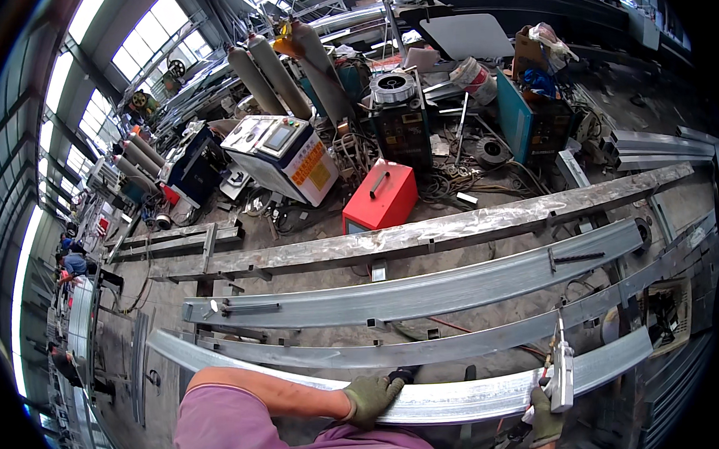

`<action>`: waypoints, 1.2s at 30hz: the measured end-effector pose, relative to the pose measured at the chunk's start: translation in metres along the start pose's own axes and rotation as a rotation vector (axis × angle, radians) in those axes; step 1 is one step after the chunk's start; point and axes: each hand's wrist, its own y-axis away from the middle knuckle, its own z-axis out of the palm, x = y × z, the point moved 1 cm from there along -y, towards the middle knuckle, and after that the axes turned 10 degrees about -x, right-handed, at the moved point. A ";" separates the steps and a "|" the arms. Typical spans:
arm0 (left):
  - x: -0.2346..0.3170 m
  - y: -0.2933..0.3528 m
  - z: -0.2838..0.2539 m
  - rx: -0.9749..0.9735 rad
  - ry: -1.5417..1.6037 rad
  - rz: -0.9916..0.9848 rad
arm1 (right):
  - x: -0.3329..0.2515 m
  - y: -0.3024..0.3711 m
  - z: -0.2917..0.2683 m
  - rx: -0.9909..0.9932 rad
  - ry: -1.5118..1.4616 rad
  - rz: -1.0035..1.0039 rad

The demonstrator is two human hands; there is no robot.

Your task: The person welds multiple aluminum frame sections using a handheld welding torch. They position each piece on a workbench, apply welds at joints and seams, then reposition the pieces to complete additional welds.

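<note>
Steel beam (434, 399) lay at six o'clock; we judged it heavy, stiff, slick. Our gloved left hand (371, 397) clamped its near edge, a sound hold. At five o'clock, our right hand (544, 420) gripped the torch (561, 372).

One head camera looking down from above, sitting close over long steel beam (434, 399), facing forward toward red box (381, 197) farther off.
</note>
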 end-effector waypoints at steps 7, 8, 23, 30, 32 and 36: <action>-0.033 -0.016 -0.022 0.055 -0.170 0.051 | 0.030 0.054 0.028 0.199 -0.132 0.019; -0.044 -0.025 -0.019 0.109 -0.207 0.082 | 0.035 0.061 0.033 0.241 -0.152 0.017; -0.136 -0.077 -0.122 0.077 -0.587 0.148 | -0.023 0.025 0.128 0.219 -0.111 0.026; -0.165 -0.120 -0.147 -0.001 -0.605 0.192 | 0.007 -0.005 0.155 0.293 -0.013 0.064; -0.178 -0.128 -0.150 0.040 -0.588 0.241 | -0.003 -0.014 0.165 0.355 0.138 0.029; -0.183 -0.144 -0.156 0.006 -0.584 0.276 | 0.005 -0.024 0.171 0.378 0.136 0.074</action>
